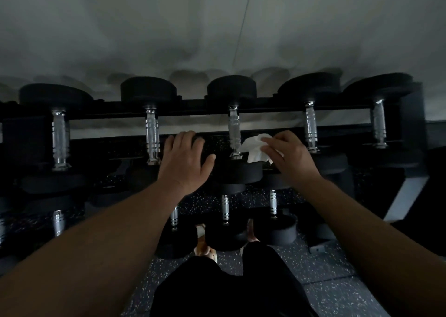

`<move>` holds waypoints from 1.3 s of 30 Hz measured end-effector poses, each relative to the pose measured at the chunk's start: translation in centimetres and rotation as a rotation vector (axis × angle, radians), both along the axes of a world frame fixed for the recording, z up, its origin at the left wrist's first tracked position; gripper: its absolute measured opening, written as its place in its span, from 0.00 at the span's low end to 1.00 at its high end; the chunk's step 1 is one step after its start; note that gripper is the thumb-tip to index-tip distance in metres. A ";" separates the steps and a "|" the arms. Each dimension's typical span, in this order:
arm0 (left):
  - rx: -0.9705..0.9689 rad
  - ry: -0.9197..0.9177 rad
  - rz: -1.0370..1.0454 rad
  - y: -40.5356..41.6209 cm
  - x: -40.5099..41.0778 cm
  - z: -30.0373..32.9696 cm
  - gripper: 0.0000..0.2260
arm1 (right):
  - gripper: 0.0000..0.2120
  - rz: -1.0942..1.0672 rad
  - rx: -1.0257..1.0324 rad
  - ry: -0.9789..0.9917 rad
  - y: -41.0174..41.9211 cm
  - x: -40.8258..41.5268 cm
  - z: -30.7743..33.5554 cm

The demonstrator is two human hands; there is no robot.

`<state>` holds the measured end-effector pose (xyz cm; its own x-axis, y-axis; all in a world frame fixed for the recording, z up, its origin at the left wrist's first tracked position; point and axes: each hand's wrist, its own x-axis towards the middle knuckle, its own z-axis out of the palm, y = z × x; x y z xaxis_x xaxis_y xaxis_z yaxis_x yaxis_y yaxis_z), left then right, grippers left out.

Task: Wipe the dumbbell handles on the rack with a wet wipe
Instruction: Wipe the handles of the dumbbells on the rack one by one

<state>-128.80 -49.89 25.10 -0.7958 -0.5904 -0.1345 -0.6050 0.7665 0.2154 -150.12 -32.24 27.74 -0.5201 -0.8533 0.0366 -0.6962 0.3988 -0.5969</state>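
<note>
Right hand (pixel 287 156) at centre-right of frame, fingers pinched on a crumpled white wet wipe (pixel 255 150), which sits just right of the middle dumbbell handle (pixel 234 133) on the top rack rail (pixel 193 133); contact with the chrome unclear. Left hand (pixel 185 162) at centre, fingers spread flat, holding nothing, resting on the rail between two handles. More dumbbells (pixel 224 209) on the lower tier, speckled rubber floor (pixel 337 290) below

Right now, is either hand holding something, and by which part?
The right hand pinches the wet wipe by its right side. The left hand holds nothing, fingers spread.
</note>
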 end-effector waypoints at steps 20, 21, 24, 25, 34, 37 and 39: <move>-0.026 -0.021 -0.151 10.4 -15.5 0.8 0.27 | 0.13 0.050 -0.058 -0.031 7.5 -15.0 1.6; -0.037 -0.040 -0.144 10.4 -15.7 0.7 0.27 | 0.14 0.061 -0.057 -0.031 7.6 -15.8 1.3; -0.068 -0.103 -0.131 10.1 -15.9 0.3 0.29 | 0.14 0.083 -0.068 -0.035 7.6 -17.4 0.7; -0.077 -0.129 -0.127 10.0 -15.8 0.3 0.29 | 0.14 0.087 -0.077 -0.039 7.4 -17.7 0.5; -0.087 -0.232 -0.057 9.6 -15.8 -0.3 0.30 | 0.14 0.064 -0.076 -0.086 3.8 -18.7 -2.9; -0.069 -0.234 -0.040 9.5 -15.9 -0.4 0.29 | 0.17 0.072 -0.056 -0.123 3.1 -18.7 -3.6; -0.059 -0.237 -0.039 9.6 -15.9 -0.3 0.29 | 0.18 0.078 -0.074 -0.143 3.4 -18.4 -3.7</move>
